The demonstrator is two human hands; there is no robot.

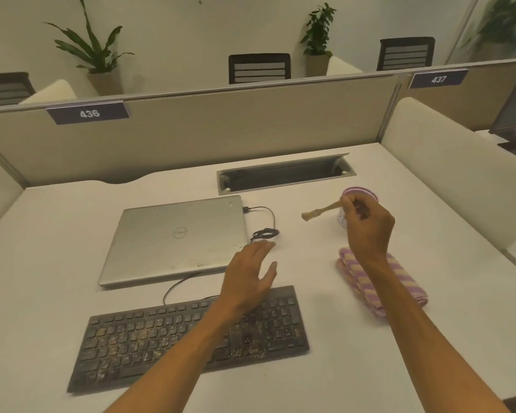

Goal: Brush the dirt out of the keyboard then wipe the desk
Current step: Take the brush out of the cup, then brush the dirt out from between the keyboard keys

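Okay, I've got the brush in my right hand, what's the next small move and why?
Probably bring the brush down and left to the keyboard. Your right hand holds it by the handle above the desk, bristles pointing left, while crumbs speckle the keys. The left hand hovers open over the keyboard's far edge, and could steady it.

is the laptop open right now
No, the silver laptop lies shut on the desk behind the dirty keyboard, its lid logo facing up.
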